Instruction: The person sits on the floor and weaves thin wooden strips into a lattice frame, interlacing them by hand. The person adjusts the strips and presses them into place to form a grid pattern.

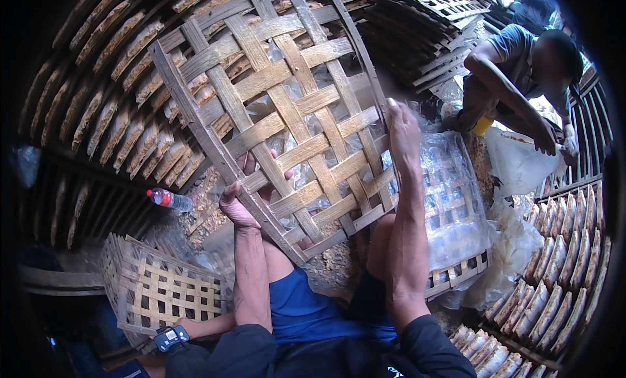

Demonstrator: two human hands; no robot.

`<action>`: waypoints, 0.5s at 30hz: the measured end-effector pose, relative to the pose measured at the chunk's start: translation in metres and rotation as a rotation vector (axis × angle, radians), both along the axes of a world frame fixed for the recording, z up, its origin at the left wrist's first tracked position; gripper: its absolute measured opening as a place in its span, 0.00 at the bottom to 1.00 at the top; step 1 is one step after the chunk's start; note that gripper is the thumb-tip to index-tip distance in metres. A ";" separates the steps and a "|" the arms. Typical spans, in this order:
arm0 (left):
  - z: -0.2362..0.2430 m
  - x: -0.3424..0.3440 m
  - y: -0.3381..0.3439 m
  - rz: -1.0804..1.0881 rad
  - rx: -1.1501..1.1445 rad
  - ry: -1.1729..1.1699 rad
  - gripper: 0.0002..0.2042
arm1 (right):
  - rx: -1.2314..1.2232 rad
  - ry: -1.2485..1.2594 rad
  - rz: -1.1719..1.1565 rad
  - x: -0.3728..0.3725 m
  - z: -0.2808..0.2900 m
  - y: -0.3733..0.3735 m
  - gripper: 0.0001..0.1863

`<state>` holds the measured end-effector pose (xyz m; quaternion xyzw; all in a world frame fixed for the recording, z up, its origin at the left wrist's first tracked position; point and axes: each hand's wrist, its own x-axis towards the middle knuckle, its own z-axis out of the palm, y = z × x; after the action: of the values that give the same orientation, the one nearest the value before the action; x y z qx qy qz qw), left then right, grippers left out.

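A large woven bamboo tray (293, 110) with a wooden frame is tilted up in front of me, above my lap. My left hand (242, 198) is closed around its lower left edge, with some fingers showing behind the open weave. At the opposite edge, my right hand (404, 131) grips the frame with curled fingers. To the right of my right forearm lies another woven tray (450, 277), largely covered by clear plastic sheeting (450, 189).
Racks of pale, crusted slabs (140, 48) fill the left, with more slabs (554, 273) at the lower right. A red-capped bottle (169, 200) lies left of me, above stacked trays (173, 290). A person (521, 78) crouches at the upper right beside whitish plastic (521, 159).
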<state>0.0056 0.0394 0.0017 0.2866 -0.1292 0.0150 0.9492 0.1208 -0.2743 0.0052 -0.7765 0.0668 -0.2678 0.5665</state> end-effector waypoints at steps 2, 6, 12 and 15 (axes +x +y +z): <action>-0.002 0.002 0.004 0.049 0.018 0.034 0.37 | 0.200 0.164 0.208 0.001 -0.005 -0.004 0.20; -0.008 0.018 0.011 0.369 0.367 0.259 0.35 | 0.243 0.143 0.203 0.007 -0.005 0.002 0.23; -0.013 0.026 0.016 0.779 0.681 0.362 0.22 | 0.580 0.042 0.447 -0.001 -0.001 -0.009 0.18; -0.009 0.025 0.022 0.716 0.511 0.419 0.23 | 0.642 -0.033 0.426 -0.004 0.005 -0.019 0.21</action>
<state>0.0302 0.0619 -0.0078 0.5335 0.1720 0.2502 0.7894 0.1167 -0.2936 0.0105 -0.5515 -0.0244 -0.1220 0.8248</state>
